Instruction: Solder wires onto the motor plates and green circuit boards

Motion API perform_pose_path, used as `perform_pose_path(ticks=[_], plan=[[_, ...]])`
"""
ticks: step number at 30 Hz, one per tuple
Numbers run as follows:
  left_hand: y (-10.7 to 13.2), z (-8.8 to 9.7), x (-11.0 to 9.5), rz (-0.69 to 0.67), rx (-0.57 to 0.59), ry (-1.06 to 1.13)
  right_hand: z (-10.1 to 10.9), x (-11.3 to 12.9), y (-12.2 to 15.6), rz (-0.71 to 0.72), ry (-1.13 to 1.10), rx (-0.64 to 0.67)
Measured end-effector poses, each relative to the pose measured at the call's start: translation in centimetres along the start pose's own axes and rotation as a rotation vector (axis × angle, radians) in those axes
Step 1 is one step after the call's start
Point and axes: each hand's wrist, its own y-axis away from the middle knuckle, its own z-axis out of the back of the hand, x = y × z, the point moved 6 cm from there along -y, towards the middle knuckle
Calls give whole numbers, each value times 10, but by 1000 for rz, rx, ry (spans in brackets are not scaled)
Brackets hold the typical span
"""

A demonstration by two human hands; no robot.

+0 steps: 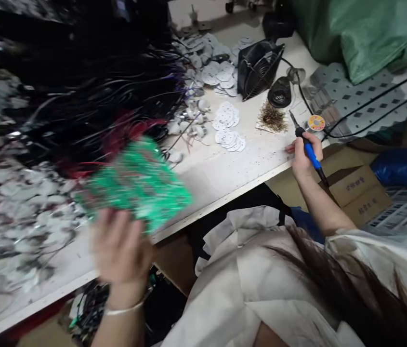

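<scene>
Green circuit board (138, 183), blue-and-black soldering iron (309, 154), pale green sack (373, 33), grey sheet (355, 101) with diamond cut-outs

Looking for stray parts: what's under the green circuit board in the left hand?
Under the green circuit board, in the left hand, wired metal discs and white bench show around its edges; directly beneath is covered.

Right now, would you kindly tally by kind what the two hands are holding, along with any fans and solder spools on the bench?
Soldering iron, in the right hand: 1
Green circuit board, blurred, in the left hand: 1
Black fan: 1
Solder spool: 1
Total: 4
</scene>
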Motion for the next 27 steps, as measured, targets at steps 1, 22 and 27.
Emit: perform_pose_path(ticks=[1,22,27], plan=[[1,-16,-16,-150,-36,-33,0,-4,-3,-62,-40,-36],[-31,-85,-68,-359,66,-167,-1,-20,-24,-243,-21,63],[-59,-36,-27,-10,-288,-154,10,-13,-22,-106,-124,4]])
